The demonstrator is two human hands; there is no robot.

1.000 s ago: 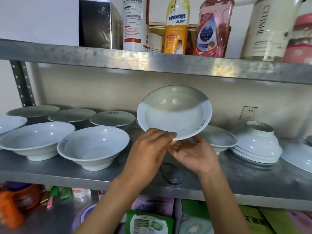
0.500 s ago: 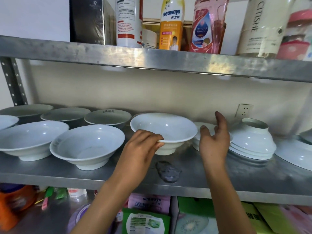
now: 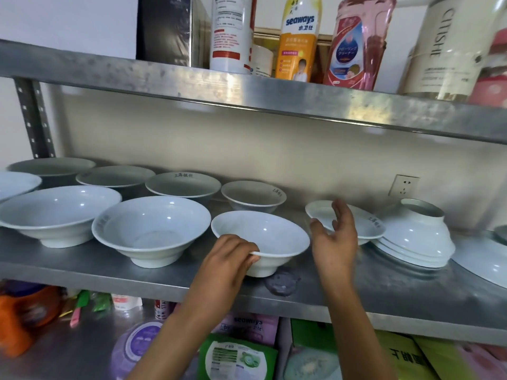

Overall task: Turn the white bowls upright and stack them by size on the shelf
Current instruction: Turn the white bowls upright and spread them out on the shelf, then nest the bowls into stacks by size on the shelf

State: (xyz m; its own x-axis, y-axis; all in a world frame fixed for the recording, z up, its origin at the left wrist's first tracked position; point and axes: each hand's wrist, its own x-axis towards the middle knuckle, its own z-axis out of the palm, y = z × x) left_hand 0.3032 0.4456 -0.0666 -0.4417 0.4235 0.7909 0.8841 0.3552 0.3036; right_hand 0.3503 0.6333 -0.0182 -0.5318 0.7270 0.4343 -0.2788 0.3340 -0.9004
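An upright white bowl (image 3: 260,237) on the shelf (image 3: 384,292) is pinched at its near rim by the left hand (image 3: 230,259), the right hand (image 3: 333,242) spread free; the inverted stack (image 3: 414,237) should be gripped two-handed and turned gently.

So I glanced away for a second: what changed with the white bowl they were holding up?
The upright white bowl came down onto the metal shelf; the left hand keeps its grip on the rim, the right hand let go. Other bowls stayed.
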